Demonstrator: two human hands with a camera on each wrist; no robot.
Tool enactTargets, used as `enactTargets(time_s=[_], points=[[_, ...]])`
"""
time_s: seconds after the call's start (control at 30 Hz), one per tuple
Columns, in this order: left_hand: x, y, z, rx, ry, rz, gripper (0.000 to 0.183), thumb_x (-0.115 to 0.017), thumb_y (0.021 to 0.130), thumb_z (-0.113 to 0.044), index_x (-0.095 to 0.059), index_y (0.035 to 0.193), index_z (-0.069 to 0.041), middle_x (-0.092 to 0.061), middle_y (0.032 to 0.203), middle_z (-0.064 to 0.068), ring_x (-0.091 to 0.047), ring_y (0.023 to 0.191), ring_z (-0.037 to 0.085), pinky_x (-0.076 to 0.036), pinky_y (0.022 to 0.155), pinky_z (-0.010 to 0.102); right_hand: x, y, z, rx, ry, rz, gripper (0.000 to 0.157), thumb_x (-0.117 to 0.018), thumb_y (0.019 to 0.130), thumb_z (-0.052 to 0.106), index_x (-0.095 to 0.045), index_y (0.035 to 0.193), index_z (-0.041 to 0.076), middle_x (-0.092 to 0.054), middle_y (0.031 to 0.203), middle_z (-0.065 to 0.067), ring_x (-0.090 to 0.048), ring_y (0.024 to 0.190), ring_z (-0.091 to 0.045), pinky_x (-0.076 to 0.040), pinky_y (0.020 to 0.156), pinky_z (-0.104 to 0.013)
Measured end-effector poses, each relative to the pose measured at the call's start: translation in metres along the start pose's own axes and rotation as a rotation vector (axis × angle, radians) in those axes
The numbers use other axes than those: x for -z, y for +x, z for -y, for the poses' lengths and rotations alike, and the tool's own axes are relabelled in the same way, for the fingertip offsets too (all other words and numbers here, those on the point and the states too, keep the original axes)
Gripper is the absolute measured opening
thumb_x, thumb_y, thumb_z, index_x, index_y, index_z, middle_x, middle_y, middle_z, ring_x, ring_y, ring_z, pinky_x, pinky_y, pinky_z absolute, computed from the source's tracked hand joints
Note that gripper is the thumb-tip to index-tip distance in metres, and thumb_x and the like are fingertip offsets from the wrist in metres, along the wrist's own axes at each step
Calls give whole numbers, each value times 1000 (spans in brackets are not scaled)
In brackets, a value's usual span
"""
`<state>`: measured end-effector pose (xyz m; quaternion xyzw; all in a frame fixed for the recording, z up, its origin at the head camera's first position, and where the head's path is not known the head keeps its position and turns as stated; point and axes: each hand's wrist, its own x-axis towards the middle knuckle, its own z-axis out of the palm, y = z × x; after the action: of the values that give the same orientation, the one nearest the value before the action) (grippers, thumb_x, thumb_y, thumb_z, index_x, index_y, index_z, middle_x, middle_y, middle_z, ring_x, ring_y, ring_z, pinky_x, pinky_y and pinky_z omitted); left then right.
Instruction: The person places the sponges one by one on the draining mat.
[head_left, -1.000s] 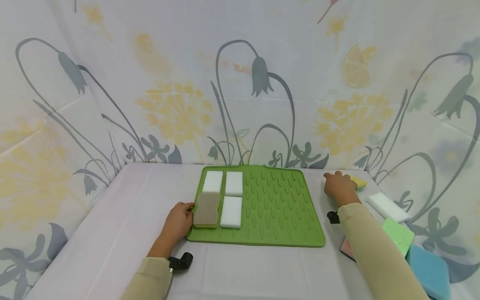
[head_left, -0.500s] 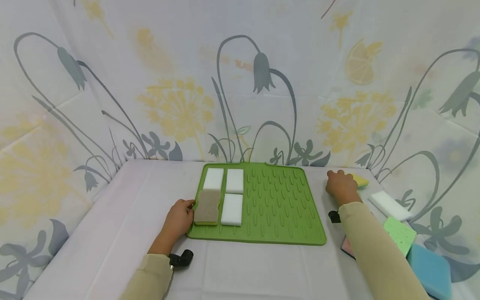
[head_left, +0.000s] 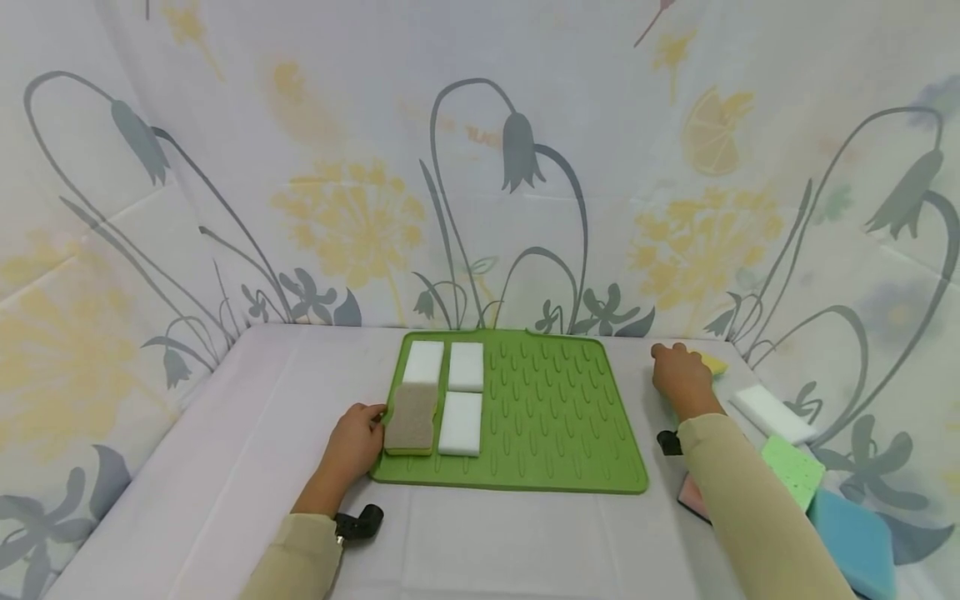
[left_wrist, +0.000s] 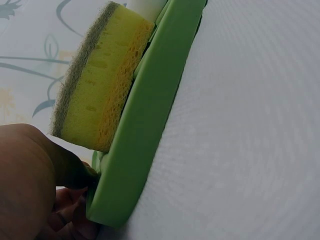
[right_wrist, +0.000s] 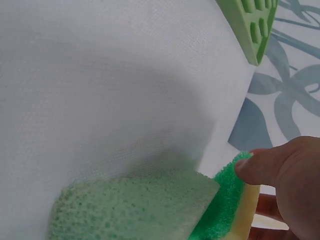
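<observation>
Pinching the left edge of a ridged, rectangular green mat [head_left: 558,417], my left hand [head_left: 356,440] lay angled inward; my outstretched right hand [head_left: 681,379] gripped a yellow-and-green foam sponge [right_wrist: 229,202] to the mat's right.

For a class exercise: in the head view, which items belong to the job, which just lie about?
Seemingly in use:
green mat, pinched by the left hand
yellow sponge, in the right hand
grey-topped sponge and three white blocks, on the mat

Apparently lying about:
loose white block
green sponge
blue sponge
pink sponge
</observation>
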<state>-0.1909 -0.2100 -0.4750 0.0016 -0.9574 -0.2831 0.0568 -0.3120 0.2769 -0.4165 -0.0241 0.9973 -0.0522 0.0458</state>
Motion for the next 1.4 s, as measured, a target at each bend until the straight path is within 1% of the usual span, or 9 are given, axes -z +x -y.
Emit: enactTargets(time_s=[0.17, 0.3, 0.5, 0.7, 1.0, 1.23, 1.33, 1.4], points=[[1, -1, 0, 2, 3, 2, 34, -52, 94, -6, -61, 125, 5, -63, 109, 20, -62, 98, 32, -52, 81, 45, -3, -3, -3, 23, -18, -39, 34, -41, 99, 4, -50, 131, -2, -48, 117, -36, -51, 95, -56, -49, 67, -59], [2, -1, -1, 3, 7, 6, 34, -52, 94, -5, -60, 125, 5, -62, 110, 21, -62, 99, 33, -52, 82, 46, -4, -4, -5, 31, -26, -54, 33, -42, 98, 4, -50, 130, -2, -48, 116, -36, -52, 94, -55, -49, 67, -59], [2, 0, -2, -6, -1, 7, 34, -51, 94, -5, -60, 125, 6, -62, 109, 21, -62, 98, 33, -52, 81, 46, 1, -10, -4, 32, -32, -57, 32, -43, 99, 5, -49, 130, -2, -48, 115, -35, -52, 93, -54, -49, 64, -56], [3, 1, -4, -10, -1, 5, 34, -51, 94, -6, -60, 125, 6, -62, 109, 21, -61, 98, 33, -52, 81, 46, 1, -10, 0, 37, -29, -64, 32, -43, 100, 7, -48, 130, 0, -48, 118, -32, -52, 95, -52, -49, 64, -54], [2, -1, -2, -10, -3, 11, 34, -51, 94, -5, -60, 124, 7, -62, 107, 21, -62, 97, 33, -52, 81, 46, 2, -20, 15, 79, -7, -125, 29, -46, 99, 9, -51, 126, 3, -48, 120, -31, -52, 98, -52, -49, 63, -55], [2, -2, -1, -9, -1, 14, 35, -51, 93, -5, -60, 125, 7, -62, 109, 22, -62, 98, 33, -52, 82, 46, 5, -29, 31, 112, 30, -177, 29, -45, 99, 9, -53, 127, 6, -49, 120, -29, -52, 99, -51, -49, 62, -54], [2, -1, -1, -13, 0, 15, 35, -51, 93, -5, -59, 125, 7, -62, 109, 22, -61, 99, 33, -52, 83, 47, 6, -32, 37, 126, 30, -197, 29, -44, 100, 9, -54, 128, 6, -49, 122, -28, -52, 100, -51, -50, 63, -55], [2, -1, -1, -13, 0, 15, 35, -51, 94, -5, -59, 126, 7, -62, 109, 22, -61, 99, 34, -51, 83, 47, 7, -33, 41, 134, 29, -200, 30, -43, 101, 9, -53, 129, 7, -49, 124, -28, -52, 102, -51, -50, 62, -54]])
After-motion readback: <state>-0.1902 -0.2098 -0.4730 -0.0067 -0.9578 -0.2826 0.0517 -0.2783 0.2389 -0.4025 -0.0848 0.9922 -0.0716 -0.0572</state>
